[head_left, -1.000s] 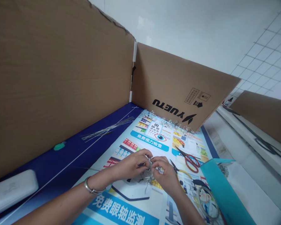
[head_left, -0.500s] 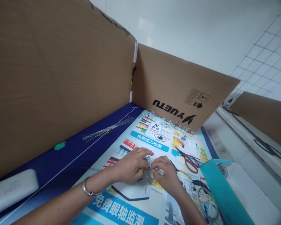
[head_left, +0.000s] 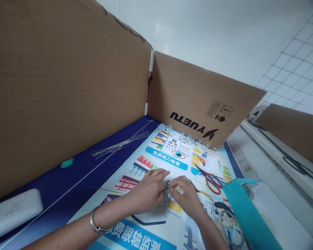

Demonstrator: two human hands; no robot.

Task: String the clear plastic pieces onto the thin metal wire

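Note:
Over the printed poster mat (head_left: 146, 225), my left hand (head_left: 150, 189) and my right hand (head_left: 186, 194) meet at a small tangle of silvery wire with clear pieces (head_left: 168, 195). My left fingers are curled round the left side of this wire piece. On its other side, my right thumb and index finger pinch it. The exact grip points are partly hidden by the fingers. A bracelet (head_left: 95, 220) circles my left wrist. Beyond my right hand lie red-handled scissors (head_left: 212, 182) and a yellow-handled tool (head_left: 205, 195), partly covered.
Cardboard walls (head_left: 203, 93) rise at the back and left. Similar wire pieces (head_left: 190, 139) line the back wall's foot. Straight wires (head_left: 120, 144) lie on the left. A wire coil (head_left: 231, 227) and a teal box (head_left: 250, 215) stand right; a white case (head_left: 15, 211) lies near left.
My left hand has shifted slightly and turned over the wire piece. My right hand stays nearly in place, still pinching. Everything else lies as before.

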